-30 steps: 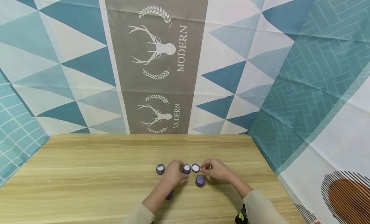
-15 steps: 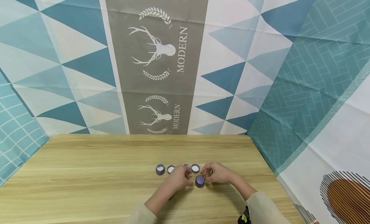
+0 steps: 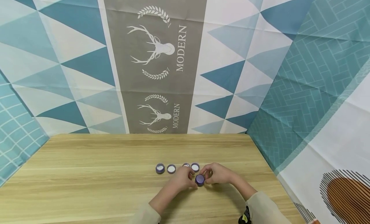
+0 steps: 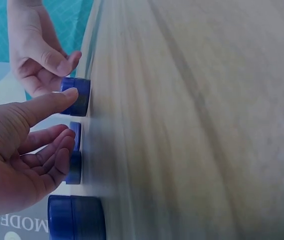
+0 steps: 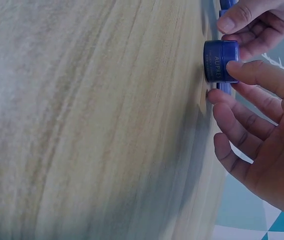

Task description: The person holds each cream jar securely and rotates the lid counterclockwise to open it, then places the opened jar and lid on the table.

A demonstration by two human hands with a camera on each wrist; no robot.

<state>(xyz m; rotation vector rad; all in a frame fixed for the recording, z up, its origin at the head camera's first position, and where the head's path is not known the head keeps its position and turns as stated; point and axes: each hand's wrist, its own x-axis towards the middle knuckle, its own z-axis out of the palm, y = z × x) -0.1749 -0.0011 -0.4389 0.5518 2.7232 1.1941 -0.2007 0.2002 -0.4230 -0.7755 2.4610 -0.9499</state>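
A capped purple cream jar (image 3: 199, 180) stands on the wooden table between both hands. My left hand (image 3: 182, 179) is at its left side, thumb tip (image 4: 71, 93) at the jar's edge and other fingers loosely bent. From the right, my right hand (image 3: 218, 173) reaches it, with the thumb (image 5: 235, 67) overlapping the jar in the right wrist view. Whether either hand's fingertips touch it is hard to tell. Behind the hands lie a white-lined lid (image 3: 195, 167) and an open jar (image 3: 186, 165), partly hidden by the left hand.
Left of the left hand are an open jar (image 3: 160, 168) and a white-lined lid (image 3: 171, 168). Another blue-looking jar (image 4: 77, 217) stands near the left wrist camera. Patterned cloth (image 3: 156, 57) hangs behind the table (image 3: 86, 179).
My left hand has moved right, from the open jar to the capped jar, uncovering a lid on its left. My right hand has come slightly down and closer to the capped jar.
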